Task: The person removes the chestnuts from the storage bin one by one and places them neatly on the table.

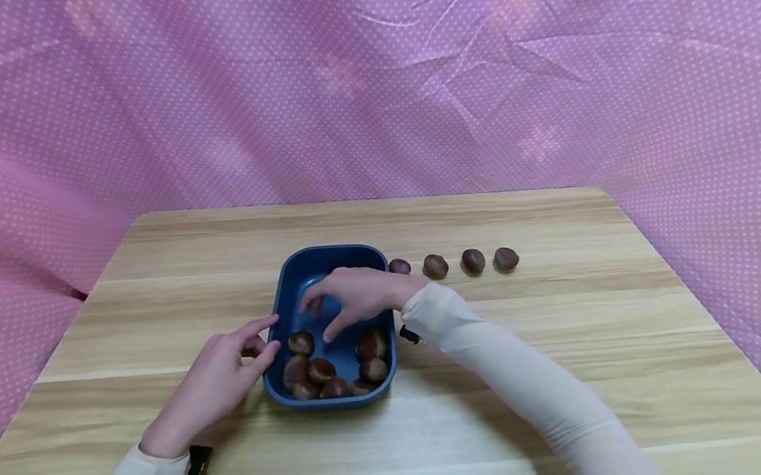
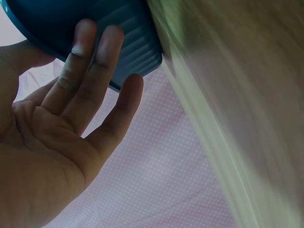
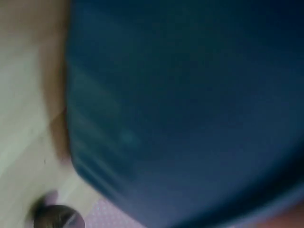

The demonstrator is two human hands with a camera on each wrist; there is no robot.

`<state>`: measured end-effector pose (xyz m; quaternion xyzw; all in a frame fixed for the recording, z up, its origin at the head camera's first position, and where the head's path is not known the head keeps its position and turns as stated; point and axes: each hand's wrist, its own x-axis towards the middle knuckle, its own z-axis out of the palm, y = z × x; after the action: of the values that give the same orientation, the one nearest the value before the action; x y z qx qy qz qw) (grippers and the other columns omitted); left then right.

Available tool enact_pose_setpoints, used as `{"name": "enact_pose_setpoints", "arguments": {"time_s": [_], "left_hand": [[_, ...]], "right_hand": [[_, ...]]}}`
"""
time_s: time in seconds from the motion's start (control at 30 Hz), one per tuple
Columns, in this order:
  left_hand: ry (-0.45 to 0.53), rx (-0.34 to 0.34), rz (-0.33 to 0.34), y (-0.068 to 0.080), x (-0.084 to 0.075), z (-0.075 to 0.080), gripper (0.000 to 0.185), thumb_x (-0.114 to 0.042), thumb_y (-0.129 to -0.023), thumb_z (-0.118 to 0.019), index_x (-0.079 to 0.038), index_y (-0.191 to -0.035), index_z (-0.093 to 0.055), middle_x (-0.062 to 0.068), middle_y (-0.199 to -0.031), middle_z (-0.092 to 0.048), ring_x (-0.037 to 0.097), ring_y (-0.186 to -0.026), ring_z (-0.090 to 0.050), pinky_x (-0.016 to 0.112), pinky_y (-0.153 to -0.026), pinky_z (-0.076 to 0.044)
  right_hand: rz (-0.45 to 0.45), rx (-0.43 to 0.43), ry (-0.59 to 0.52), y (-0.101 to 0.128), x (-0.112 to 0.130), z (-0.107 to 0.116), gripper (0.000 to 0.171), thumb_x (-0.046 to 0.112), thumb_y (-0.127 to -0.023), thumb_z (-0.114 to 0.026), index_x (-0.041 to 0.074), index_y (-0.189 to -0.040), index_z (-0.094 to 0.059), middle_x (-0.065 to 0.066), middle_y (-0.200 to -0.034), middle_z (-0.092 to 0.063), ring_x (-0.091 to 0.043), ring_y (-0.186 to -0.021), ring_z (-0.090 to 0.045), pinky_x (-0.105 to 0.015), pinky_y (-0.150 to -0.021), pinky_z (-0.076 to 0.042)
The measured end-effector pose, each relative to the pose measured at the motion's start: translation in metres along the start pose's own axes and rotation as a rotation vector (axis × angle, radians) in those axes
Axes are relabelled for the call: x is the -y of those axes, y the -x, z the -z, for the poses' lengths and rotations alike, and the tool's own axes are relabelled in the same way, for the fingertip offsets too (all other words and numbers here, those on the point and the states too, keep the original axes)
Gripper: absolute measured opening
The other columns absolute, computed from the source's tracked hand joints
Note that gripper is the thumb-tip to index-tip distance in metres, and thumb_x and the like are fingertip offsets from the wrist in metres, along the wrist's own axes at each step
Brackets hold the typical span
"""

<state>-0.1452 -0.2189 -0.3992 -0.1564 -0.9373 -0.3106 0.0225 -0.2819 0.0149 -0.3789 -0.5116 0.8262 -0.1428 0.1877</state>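
As our spread left hand (image 1: 224,366) only touches the box (image 1: 301,270), our spread right hand (image 1: 355,295) may push it toward the bench's far edge (image 1: 376,205).

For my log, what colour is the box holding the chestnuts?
Dark blue; the box shows best in the head view.

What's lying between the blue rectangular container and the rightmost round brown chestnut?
Three more brown chestnuts lie in a row between the blue container and rightmost chestnut, seen in the head view.
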Motion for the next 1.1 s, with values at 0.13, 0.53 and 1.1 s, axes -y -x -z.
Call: {"name": "enact_pose_setpoints", "arguments": {"time_s": [0.13,0.53,1.1], "left_hand": [[0.003,0.008,-0.001,0.0,0.0,0.0,0.044,-0.021,-0.105,-0.059,0.001,-0.143,-0.056,-0.008,-0.086,-0.072,0.004,-0.074,-0.059,0.052,-0.087,-0.056],[0.013,0.013,0.009,-0.001,-0.001,0.0,0.044,-0.022,-0.106,-0.059,0.001,-0.143,-0.056,-0.006,-0.088,-0.073,0.007,-0.08,-0.063,0.052,-0.087,-0.056],[-0.009,0.022,0.014,-0.001,0.002,-0.002,0.044,-0.023,-0.107,-0.057,-0.001,-0.145,-0.055,0.001,-0.098,-0.078,0.021,-0.093,-0.073,0.039,-0.076,-0.052]], "right_hand": [[-0.021,0.03,0.042,-0.008,0.004,-0.007,0.051,0.036,-0.092,-0.078,0.023,-0.139,-0.062,0.008,-0.13,-0.066,-0.008,-0.122,-0.057,-0.03,-0.103,-0.047],[0.032,0.054,0.056,-0.016,0.006,-0.019,0.051,0.033,-0.092,-0.079,0.022,-0.14,-0.063,0.007,-0.132,-0.065,-0.007,-0.123,-0.057,-0.029,-0.105,-0.045],[0.039,0.033,0.107,-0.018,0.009,-0.025,0.041,0.036,-0.094,-0.076,0.025,-0.132,-0.066,0.01,-0.135,-0.064,-0.006,-0.127,-0.056,-0.029,-0.107,-0.044]]}}
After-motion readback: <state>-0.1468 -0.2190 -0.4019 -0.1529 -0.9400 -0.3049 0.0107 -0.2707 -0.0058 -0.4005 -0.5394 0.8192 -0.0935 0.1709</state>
